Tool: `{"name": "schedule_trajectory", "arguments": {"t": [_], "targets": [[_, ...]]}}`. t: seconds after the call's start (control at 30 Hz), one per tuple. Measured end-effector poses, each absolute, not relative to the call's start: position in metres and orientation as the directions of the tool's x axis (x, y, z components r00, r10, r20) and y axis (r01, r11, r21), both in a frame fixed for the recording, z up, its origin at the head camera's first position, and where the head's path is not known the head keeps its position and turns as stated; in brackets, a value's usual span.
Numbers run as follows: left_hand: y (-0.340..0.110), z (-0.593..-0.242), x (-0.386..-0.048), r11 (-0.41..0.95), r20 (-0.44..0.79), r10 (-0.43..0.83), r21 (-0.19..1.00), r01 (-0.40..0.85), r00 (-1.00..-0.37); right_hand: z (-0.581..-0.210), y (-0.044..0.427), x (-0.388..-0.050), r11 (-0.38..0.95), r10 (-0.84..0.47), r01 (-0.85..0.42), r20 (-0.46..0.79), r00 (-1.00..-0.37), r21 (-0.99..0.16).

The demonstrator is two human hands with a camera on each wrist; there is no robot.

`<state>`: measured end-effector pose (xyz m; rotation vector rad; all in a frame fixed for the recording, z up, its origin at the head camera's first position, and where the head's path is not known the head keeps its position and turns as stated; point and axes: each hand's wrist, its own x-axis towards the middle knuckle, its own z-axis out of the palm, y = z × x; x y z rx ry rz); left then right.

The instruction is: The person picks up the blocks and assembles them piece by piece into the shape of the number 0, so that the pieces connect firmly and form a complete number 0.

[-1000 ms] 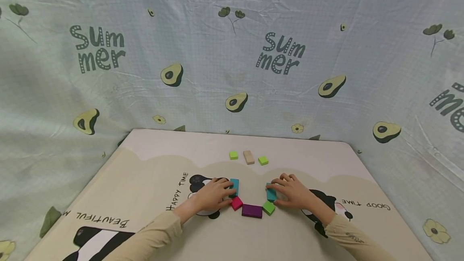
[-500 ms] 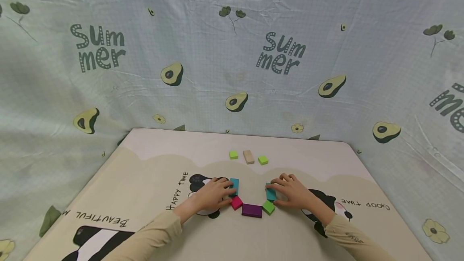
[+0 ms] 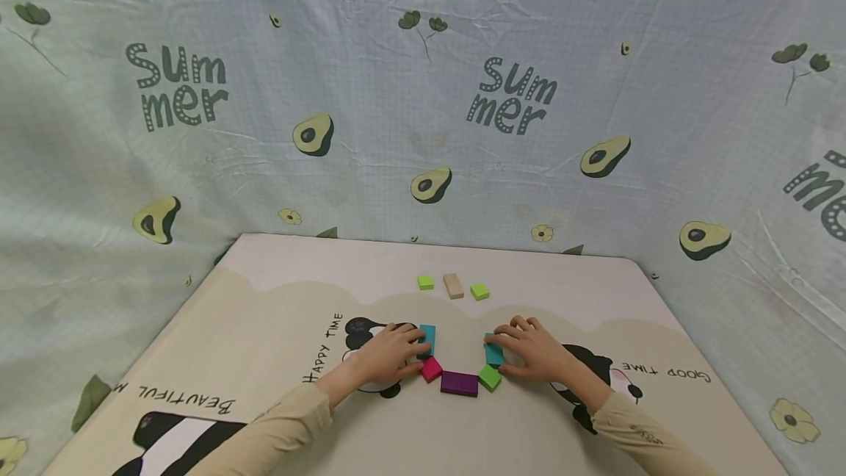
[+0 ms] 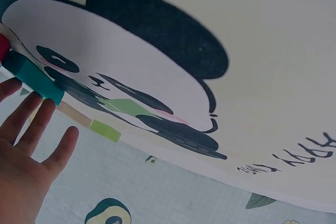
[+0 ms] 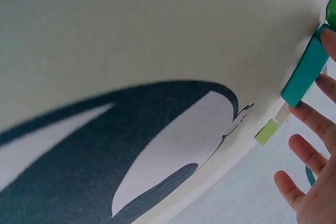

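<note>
In the head view my left hand (image 3: 390, 352) lies beside a teal block (image 3: 428, 341), fingertips on it. The left wrist view shows the fingers spread, some touching the teal block (image 4: 34, 77). My right hand (image 3: 534, 351) rests its fingertips on a second teal block (image 3: 494, 350); the right wrist view has them along one side of this block (image 5: 306, 69). Between the hands, a red cube (image 3: 432, 369), a purple block (image 3: 459, 384) and a green cube (image 3: 490, 377) join the teal blocks in a U shape. The thumbs are only partly visible.
Farther back on the table (image 3: 370, 432) lie a lime block (image 3: 426, 283), a plain wooden block (image 3: 453, 286) and another lime block (image 3: 479, 291). Printed pandas mark the tabletop. A patterned curtain (image 3: 370, 94) hangs behind and at both sides.
The right teal block has shifted very slightly to the left with the right fingertips on it. Otherwise hands and blocks stay where they were.
</note>
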<state>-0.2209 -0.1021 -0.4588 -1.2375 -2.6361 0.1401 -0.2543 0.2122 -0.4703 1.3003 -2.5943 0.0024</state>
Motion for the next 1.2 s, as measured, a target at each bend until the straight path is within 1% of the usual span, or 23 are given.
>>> {"name": "schedule_trajectory", "arguments": {"t": [0.13, 0.3, 0.47, 0.77, 0.9, 1.03, 1.2], "targets": [[-0.102, -0.459, -0.221, 0.639, 0.164, 0.769, -0.184, 0.746, -0.618, -0.469, 0.213, -0.254, 0.603, -0.791, -0.791, 0.212, -0.574, 0.106], [-0.102, -0.458, -0.22, 0.636, 0.168, 0.772, -0.181, 0.75, -0.613, -0.464, 0.212, -0.254, 0.616, -0.781, -0.784, 0.187, -0.595, 0.075], [-0.102, -0.458, -0.22, 0.634, 0.171, 0.773, -0.178, 0.752, -0.611, -0.459, 0.21, -0.257, 0.628, -0.767, -0.776, 0.209, -0.607, 0.051], [-0.102, -0.46, -0.221, 0.634, 0.177, 0.773, -0.178, 0.752, -0.609, -0.462, 0.208, -0.281, 0.647, -0.745, -0.755, 0.3, -0.596, 0.106], [-0.102, -0.46, -0.221, 0.636, 0.175, 0.771, -0.166, 0.753, -0.613, -0.462, 0.206, -0.292, 0.669, -0.73, -0.73, 0.308, -0.61, 0.14], [-0.102, -0.46, -0.221, 0.637, 0.171, 0.77, -0.161, 0.754, -0.615, -0.462, 0.202, -0.302, 0.687, -0.715, -0.712, 0.31, -0.626, 0.145], [-0.103, -0.459, -0.221, 0.636, 0.179, 0.771, -0.166, 0.754, -0.611, -0.461, 0.196, -0.313, 0.683, -0.72, -0.712, 0.31, -0.621, 0.162]]}}
